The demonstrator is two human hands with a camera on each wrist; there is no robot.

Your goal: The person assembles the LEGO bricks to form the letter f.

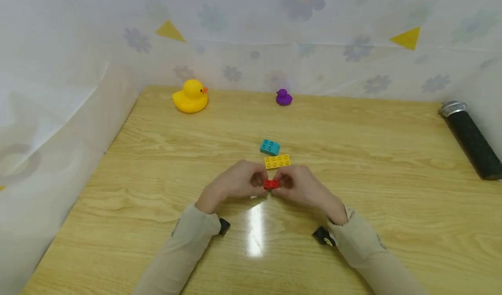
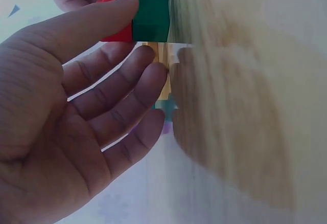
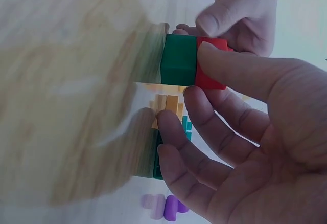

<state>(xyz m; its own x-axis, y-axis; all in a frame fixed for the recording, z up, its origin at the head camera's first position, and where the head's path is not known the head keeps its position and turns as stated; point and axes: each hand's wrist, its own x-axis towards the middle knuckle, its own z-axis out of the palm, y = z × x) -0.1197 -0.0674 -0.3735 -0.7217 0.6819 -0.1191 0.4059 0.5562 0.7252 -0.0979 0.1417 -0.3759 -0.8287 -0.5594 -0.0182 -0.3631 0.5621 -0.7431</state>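
Room at the Sides, Bricks Ahead

Straight beyond the red brick (image 1: 271, 184), pinched between left hand (image 1: 240, 180) and right hand (image 1: 303, 185), the yellow brick (image 1: 277, 161) and then the teal brick (image 1: 269, 147) stand in the way. Beneath the red one, a green brick (image 2: 152, 17) blocks the space above the table (image 1: 372, 147). A broad lane runs between right hand and microphone (image 1: 474, 142). A hand could also pass between the yellow duck (image 1: 191, 99) and purple duck (image 1: 284, 98). Cloth (image 1: 243, 29) closes the far edge.
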